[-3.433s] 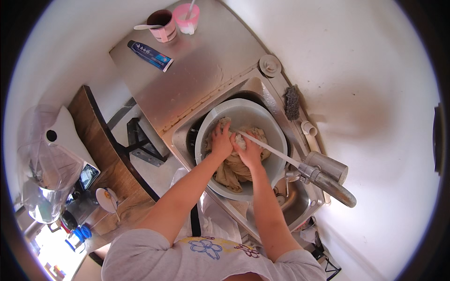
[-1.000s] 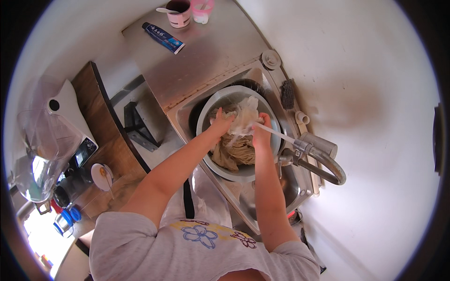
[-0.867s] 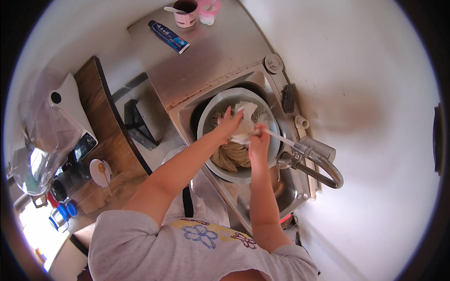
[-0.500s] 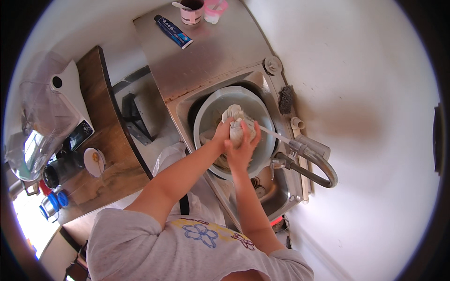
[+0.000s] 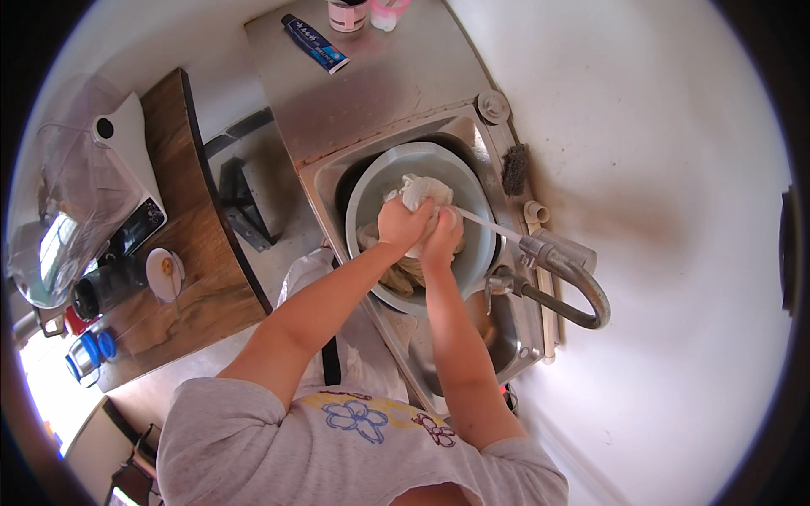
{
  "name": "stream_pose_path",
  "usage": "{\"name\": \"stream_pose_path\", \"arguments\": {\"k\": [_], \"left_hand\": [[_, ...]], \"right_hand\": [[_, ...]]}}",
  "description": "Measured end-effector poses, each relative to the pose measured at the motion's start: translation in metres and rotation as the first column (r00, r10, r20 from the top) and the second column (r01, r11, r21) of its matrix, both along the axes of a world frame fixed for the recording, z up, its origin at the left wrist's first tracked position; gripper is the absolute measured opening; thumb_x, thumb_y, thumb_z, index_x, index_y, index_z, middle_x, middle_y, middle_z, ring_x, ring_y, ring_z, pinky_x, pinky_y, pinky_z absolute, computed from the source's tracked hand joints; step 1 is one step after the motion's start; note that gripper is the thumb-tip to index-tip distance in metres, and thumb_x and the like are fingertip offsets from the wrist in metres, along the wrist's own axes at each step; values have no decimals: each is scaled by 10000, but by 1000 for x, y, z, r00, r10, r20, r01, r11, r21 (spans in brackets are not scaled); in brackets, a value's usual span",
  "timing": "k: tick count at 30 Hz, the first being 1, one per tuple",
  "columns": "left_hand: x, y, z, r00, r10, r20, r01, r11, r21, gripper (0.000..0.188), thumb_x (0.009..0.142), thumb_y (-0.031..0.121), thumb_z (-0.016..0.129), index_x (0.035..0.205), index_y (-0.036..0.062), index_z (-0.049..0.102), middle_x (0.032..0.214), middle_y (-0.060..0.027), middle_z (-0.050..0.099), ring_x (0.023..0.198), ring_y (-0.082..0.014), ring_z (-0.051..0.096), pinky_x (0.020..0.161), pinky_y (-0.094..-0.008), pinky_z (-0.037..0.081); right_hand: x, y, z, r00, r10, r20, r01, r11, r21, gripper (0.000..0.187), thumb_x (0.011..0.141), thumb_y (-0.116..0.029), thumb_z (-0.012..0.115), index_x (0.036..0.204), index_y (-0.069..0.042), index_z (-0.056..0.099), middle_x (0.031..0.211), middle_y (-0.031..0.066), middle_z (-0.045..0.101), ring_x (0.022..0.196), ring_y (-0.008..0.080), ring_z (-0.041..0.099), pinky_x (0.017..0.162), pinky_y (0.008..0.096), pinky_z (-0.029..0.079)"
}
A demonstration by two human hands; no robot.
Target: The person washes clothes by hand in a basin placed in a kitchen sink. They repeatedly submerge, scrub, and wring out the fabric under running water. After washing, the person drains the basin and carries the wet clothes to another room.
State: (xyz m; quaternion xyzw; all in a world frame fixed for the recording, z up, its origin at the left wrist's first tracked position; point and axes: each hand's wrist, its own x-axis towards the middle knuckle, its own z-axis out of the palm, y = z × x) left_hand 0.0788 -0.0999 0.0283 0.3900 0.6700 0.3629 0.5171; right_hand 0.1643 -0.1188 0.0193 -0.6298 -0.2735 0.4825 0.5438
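Observation:
A bunched, wet off-white cloth is squeezed between my two hands over a pale round basin. My left hand is closed around the cloth from the left. Against it on the right, my right hand is also closed on the cloth, its fingers curled. Running water comes from the curved tap and meets the cloth beside my right hand. More brownish wet fabric lies in the basin below my wrists, partly hidden by them.
The basin sits in a steel sink, with a second bowl nearer me. A dark scrubber lies along the wall edge. On the far counter are a blue tube and a pink cup. A wooden table stands left.
My hands have drawn tighter around the cloth. My right fingers, spread before, are now curled in, and my left hand has come further over it. The view has shifted slightly.

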Motion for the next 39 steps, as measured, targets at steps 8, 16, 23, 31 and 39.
{"name": "stream_pose_path", "arguments": {"k": [8,16,23,31,39], "left_hand": [[-18,11,-71,816,-287,-503,369,927,69,534,866,292,601,1337,102,435,1192,-184,513,974,-410,577,857,-443,481],[6,14,-114,471,-520,-713,548,805,-226,561,900,237,549,1431,222,367,1508,-121,237,1376,-366,205,1083,-519,277],[6,11,-155,437,-726,-531,659,660,-361,594,880,194,491,1450,160,330,1553,-108,164,1418,-368,105,1114,-535,146],[16,35,-165,549,-786,-285,634,614,-470,678,849,216,495,1482,260,259,1574,-68,100,1429,-356,80,1114,-529,167],[8,46,-124,946,-174,275,278,873,-402,596,839,341,575,1403,238,412,1384,-139,443,1093,-392,549,890,-527,449]], "right_hand": [[50,37,-63,973,-211,-95,189,962,-197,333,857,-246,630,1126,-57,575,1126,88,569,1043,218,542,871,348,443],[89,41,-114,78,410,909,-503,803,-320,513,780,-181,707,1256,-286,549,1403,72,391,1267,322,387,1022,512,300],[71,23,-158,-51,626,778,-313,730,-608,610,754,-362,740,1307,-276,496,1413,104,330,1257,336,372,947,543,353],[83,42,-150,-19,718,696,-347,648,-678,584,760,-348,713,1276,-191,489,1364,138,372,1233,383,389,840,549,438],[60,7,-37,422,461,781,-425,861,-278,174,698,33,645,831,-74,679,927,120,607,883,321,611,748,369,492]]}}
